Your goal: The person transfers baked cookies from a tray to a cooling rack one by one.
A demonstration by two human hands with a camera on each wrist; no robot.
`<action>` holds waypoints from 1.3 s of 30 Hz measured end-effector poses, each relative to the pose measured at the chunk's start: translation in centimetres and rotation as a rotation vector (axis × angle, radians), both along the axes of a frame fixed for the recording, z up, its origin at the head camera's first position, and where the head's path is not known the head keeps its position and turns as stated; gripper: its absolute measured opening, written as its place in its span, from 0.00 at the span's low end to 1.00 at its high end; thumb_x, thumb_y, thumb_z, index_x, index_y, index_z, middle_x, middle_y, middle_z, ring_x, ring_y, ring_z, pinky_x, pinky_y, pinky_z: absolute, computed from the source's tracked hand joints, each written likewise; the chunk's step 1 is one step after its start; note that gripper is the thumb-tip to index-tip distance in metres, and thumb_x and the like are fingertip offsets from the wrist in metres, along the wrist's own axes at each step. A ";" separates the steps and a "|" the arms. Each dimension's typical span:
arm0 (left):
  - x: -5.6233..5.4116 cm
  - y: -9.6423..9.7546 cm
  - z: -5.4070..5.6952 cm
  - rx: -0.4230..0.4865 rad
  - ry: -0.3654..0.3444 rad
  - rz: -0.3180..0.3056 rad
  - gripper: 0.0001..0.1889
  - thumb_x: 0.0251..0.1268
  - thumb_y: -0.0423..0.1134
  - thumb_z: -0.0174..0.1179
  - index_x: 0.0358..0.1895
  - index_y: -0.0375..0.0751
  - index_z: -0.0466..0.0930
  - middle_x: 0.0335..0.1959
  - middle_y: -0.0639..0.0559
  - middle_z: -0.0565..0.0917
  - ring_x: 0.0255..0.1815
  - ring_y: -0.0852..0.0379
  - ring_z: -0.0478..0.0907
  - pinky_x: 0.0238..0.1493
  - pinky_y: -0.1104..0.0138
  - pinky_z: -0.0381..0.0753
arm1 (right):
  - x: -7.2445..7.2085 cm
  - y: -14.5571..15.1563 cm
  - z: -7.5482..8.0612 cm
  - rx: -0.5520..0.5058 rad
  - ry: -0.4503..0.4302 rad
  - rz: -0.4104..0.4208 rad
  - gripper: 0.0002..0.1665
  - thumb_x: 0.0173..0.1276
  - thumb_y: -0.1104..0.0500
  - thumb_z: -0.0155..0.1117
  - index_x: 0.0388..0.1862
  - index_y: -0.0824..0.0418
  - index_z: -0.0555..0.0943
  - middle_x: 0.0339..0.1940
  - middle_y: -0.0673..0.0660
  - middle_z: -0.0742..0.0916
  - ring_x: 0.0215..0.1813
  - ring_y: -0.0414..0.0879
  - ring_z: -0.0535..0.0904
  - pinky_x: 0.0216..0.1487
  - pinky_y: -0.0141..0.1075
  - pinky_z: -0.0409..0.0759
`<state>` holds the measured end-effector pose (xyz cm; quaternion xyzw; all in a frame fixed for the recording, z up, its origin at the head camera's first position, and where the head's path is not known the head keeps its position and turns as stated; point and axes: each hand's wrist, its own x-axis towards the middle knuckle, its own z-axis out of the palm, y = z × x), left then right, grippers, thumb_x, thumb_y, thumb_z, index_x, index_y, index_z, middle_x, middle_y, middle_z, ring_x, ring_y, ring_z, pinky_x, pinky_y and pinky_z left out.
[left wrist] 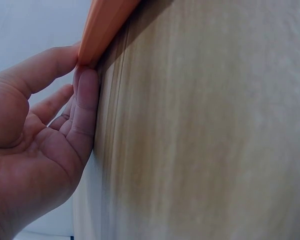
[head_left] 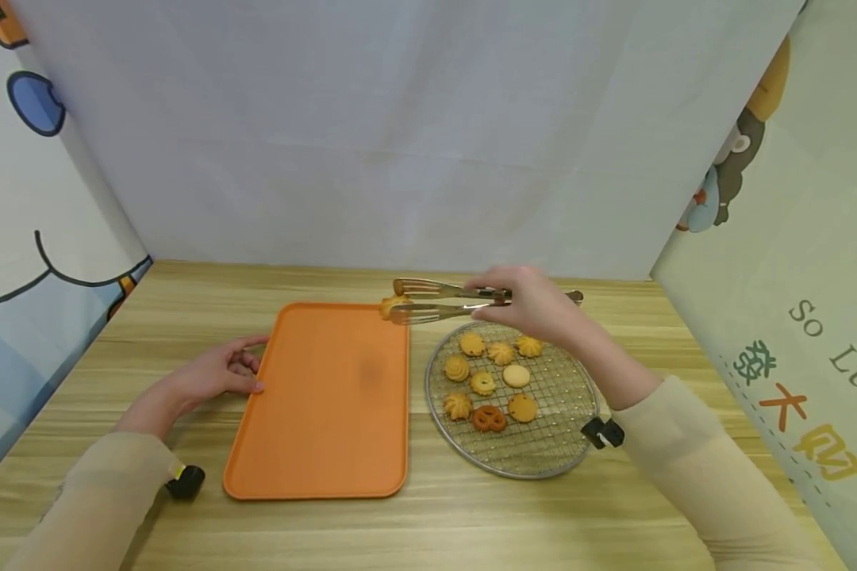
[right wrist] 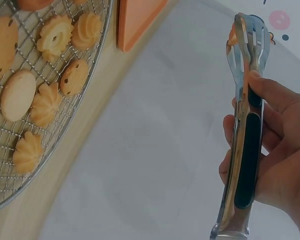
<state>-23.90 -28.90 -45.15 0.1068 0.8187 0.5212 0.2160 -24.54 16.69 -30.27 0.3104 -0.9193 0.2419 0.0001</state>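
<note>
My right hand [head_left: 536, 305] grips metal tongs [head_left: 443, 312] with dark handle pads, level above the table. Between the tongs' tips is a small golden cookie [head_left: 387, 308], over the far right corner of an orange tray [head_left: 328, 404]. My left hand [head_left: 217, 371] pinches the tray's left rim, thumb and fingertips meeting at its edge in the left wrist view. Right of the tray, a round wire rack [head_left: 557, 428] bears several cookies [head_left: 457, 367] of different shapes and a brown pretzel [head_left: 489, 418]. In the right wrist view the tongs' slotted heads mostly hide the held cookie.
A wood-grain table [head_left: 471, 523] carries the tray and rack, with a narrow gap between them. A pale cloth [head_left: 400, 143] hangs behind. Printed panels stand at the left and right sides [head_left: 793, 277]. Dark wrist camera mounts sit by both sleeves.
</note>
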 end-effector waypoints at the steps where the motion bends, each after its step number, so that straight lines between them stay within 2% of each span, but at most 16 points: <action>1: 0.0 0.0 0.0 -0.003 0.002 0.000 0.48 0.56 0.33 0.67 0.74 0.33 0.44 0.44 0.40 0.69 0.35 0.58 0.74 0.41 0.68 0.76 | 0.1 0.3 0.0 -0.004 0.004 0.003 0.24 0.63 0.55 0.67 0.59 0.55 0.79 0.57 0.54 0.82 0.49 0.46 0.78 0.48 0.43 0.76; 5: 0.1 0.0 0.0 -0.004 -0.006 0.006 0.48 0.56 0.33 0.67 0.74 0.34 0.43 0.44 0.39 0.69 0.35 0.57 0.73 0.41 0.68 0.75 | 0.5 1.4 0.2 -0.004 0.030 0.002 0.23 0.63 0.55 0.67 0.58 0.55 0.79 0.55 0.54 0.82 0.47 0.46 0.78 0.43 0.41 0.75; 11: 0.1 0.0 0.0 0.003 -0.007 0.008 0.48 0.56 0.33 0.67 0.74 0.34 0.43 0.44 0.40 0.69 0.35 0.57 0.73 0.41 0.68 0.75 | 1.1 2.9 0.2 -0.011 0.097 0.002 0.23 0.61 0.57 0.68 0.56 0.57 0.81 0.54 0.55 0.83 0.51 0.48 0.79 0.44 0.42 0.75; 16: 0.2 -0.1 -0.1 -0.005 0.000 0.013 0.48 0.55 0.35 0.67 0.75 0.35 0.44 0.43 0.40 0.69 0.34 0.57 0.71 0.40 0.67 0.75 | 1.7 4.2 0.0 -0.024 0.145 0.007 0.21 0.61 0.58 0.69 0.54 0.57 0.81 0.51 0.55 0.84 0.37 0.42 0.78 0.34 0.37 0.74; 18: 0.2 -0.1 0.0 -0.007 0.002 0.014 0.48 0.55 0.35 0.68 0.75 0.35 0.44 0.43 0.40 0.69 0.34 0.57 0.71 0.40 0.67 0.75 | 1.9 4.8 -0.1 -0.031 0.162 0.010 0.20 0.61 0.59 0.69 0.53 0.57 0.82 0.51 0.54 0.85 0.34 0.39 0.77 0.32 0.35 0.75; 30: -0.1 -0.2 -0.3 0.003 0.005 0.014 0.48 0.55 0.34 0.67 0.75 0.36 0.45 0.43 0.40 0.69 0.34 0.58 0.71 0.40 0.68 0.75 | 2.9 9.0 -1.2 -0.022 0.265 -0.001 0.21 0.57 0.60 0.71 0.51 0.54 0.82 0.47 0.52 0.85 0.33 0.34 0.75 0.32 0.33 0.74; 39: -0.1 -0.3 -0.4 0.008 0.005 0.016 0.48 0.55 0.34 0.68 0.75 0.36 0.45 0.43 0.40 0.69 0.34 0.58 0.71 0.40 0.68 0.75 | 3.6 11.8 -2.1 -0.012 0.287 -0.021 0.20 0.55 0.64 0.72 0.49 0.56 0.83 0.41 0.52 0.86 0.31 0.33 0.73 0.30 0.31 0.72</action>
